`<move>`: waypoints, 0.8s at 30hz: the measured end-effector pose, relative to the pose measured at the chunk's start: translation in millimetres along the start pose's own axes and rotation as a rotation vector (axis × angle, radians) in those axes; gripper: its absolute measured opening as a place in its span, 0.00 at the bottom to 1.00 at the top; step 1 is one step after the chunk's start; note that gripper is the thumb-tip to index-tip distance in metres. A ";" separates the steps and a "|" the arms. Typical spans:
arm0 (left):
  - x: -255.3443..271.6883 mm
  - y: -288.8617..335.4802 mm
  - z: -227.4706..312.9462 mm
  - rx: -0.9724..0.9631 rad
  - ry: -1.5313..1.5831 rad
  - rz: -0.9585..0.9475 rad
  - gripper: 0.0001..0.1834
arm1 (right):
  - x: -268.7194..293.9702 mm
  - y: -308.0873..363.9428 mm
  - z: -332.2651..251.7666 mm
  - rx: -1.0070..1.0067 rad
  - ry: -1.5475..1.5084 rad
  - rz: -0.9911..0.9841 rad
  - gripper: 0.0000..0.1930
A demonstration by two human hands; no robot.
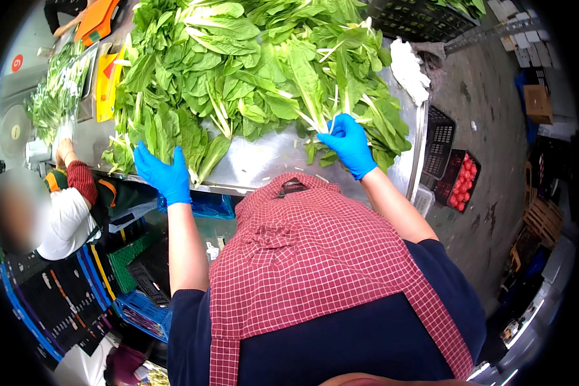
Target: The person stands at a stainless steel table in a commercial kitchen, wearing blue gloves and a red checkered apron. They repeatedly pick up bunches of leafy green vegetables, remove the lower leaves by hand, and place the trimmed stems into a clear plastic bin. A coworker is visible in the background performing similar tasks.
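Note:
A big heap of leafy greens (219,77) with pale stems covers most of the metal table (251,161). My left hand (164,172), in a blue glove, is at the heap's near left edge. Its fingers are spread, and the thumb points toward a loose leaf (213,154); I cannot tell whether it touches any leaf. Over the near right part of the heap, my right hand (349,145), also gloved in blue, has its thumb and fingers closed at the pale stem end of a long green leaf (305,74). Its fingertips are partly hidden among the stems.
Black crates (439,141) stand beyond the table's right edge, one with red produce (463,183). A crumpled white cloth (408,71) lies at the table's right corner. On the left, a co-worker's hand (64,151) is beside more greens (58,96) and a yellow package (108,87).

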State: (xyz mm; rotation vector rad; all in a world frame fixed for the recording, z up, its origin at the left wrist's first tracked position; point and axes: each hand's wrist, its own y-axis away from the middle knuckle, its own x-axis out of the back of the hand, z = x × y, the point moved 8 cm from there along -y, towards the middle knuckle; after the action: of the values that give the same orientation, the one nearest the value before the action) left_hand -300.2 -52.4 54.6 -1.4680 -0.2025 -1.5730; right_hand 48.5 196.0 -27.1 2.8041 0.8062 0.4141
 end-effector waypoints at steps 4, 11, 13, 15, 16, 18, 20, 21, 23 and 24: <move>-8.4 -3.3 103.8 -0.109 0.525 -0.185 0.35 | -6.4 10.2 -12.6 0.028 -0.013 0.013 0.14; -84.4 72.9 233.6 0.525 1.403 -1.035 0.22 | -15.9 28.8 -60.9 0.374 0.229 0.011 0.12; -92.3 78.3 237.6 0.589 1.505 -1.057 0.19 | -11.7 31.0 -53.1 0.398 0.095 0.017 0.11; -91.2 80.1 237.7 0.603 1.523 -1.071 0.18 | -8.6 30.3 -39.9 0.178 -0.297 -0.035 0.10; -86.6 78.5 238.5 0.575 1.515 -1.037 0.17 | -9.9 30.4 -32.7 0.066 -0.492 -0.063 0.10; -71.9 75.1 244.3 0.517 1.505 -0.971 0.16 | -14.2 30.6 -15.6 -0.130 -0.744 -0.094 0.09; -70.1 79.0 242.2 0.458 1.437 -1.014 0.15 | -23.4 30.9 -2.4 -0.306 -0.886 -0.131 0.10; -69.6 79.6 241.0 0.430 1.405 -1.034 0.14 | -26.8 30.4 -1.2 -0.307 -0.908 -0.186 0.10; -60.3 77.0 249.3 0.115 1.313 -1.101 0.12 | -34.4 30.9 -0.8 -0.312 -0.949 -0.302 0.12; -55.9 78.1 253.1 -0.038 1.259 -1.126 0.12 | -32.9 32.4 -8.3 -0.269 -0.842 -0.317 0.13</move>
State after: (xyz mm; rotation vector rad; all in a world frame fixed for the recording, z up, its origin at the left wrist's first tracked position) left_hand -79.1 103.2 39.2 -0.0211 -0.2479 -3.0749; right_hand 34.9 152.0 -17.8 2.2034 0.8584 -0.6215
